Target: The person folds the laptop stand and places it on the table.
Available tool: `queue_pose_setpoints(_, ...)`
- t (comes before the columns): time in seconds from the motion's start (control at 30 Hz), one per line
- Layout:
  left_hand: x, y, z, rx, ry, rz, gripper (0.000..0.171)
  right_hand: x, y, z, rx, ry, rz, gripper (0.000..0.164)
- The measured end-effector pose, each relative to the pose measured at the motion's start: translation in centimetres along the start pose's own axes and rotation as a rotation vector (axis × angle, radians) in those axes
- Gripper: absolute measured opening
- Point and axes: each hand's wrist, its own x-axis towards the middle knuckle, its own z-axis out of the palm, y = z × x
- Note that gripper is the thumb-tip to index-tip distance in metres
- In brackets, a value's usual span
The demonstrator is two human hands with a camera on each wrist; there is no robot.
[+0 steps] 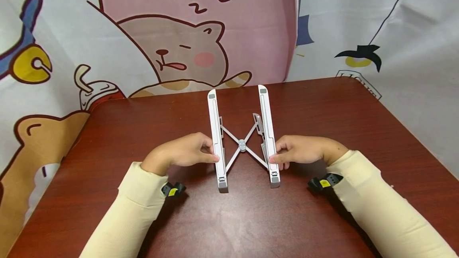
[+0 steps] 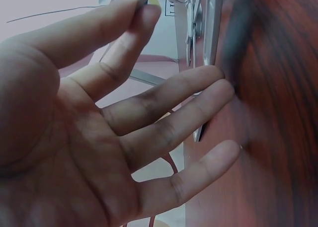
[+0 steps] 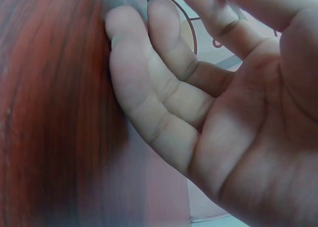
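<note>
A silver folding laptop stand (image 1: 242, 145) is spread on the table, its two long rails joined by crossed bars at a round hub. My left hand (image 1: 186, 150) pinches the near part of the left rail (image 1: 216, 134) between thumb and index finger. In the left wrist view, the other fingers (image 2: 174, 122) extend loosely, close to the tabletop. On the opposite side, my right hand (image 1: 303, 149) grips the near part of the right rail (image 1: 267, 122), thumb on top. The right wrist view shows its lower fingers (image 3: 131, 73) bent near the wood; the pinch itself is mostly cut off.
The dark reddish-brown table (image 1: 236, 222) extends around the stand. Behind it hangs a cartoon-printed cloth (image 1: 251, 23), meeting the table's back edge. Black bands with yellow tags are on both wrists, below the cream sleeves (image 1: 373, 190).
</note>
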Motion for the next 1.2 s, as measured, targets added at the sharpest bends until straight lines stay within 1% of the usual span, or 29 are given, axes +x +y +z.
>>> queue_pose_setpoints(0.23, 0.14, -0.01, 0.06, -0.004, 0.0, -0.011, 0.013, 0.11, 0.08, 0.09, -0.006, 0.004, -0.001, 0.024)
queue_pose_setpoints(0.47, 0.16, -0.13, 0.13, -0.005, 0.003, 0.014, 0.014, 0.16, 0.02, 0.16, -0.014, 0.011, 0.005, 0.024)
queue_pose_setpoints(0.7, 0.28, -0.2, 0.2, 0.002, 0.007, 0.013, 0.013, 0.23, -0.08, 0.23, -0.016, 0.016, 0.018, 0.024)
queue_pose_setpoints(0.93, 0.31, -0.15, 0.25, 0.0, 0.008, 0.024, 0.014, 0.27, 0.04, 0.29, -0.022, 0.015, 0.004, 0.025)
queue_pose_setpoints(1.2, 0.38, -0.03, 0.39, 0.003, 0.014, 0.021, 0.013, 0.27, -0.13, 0.36, -0.008, 0.018, 0.022, 0.026)
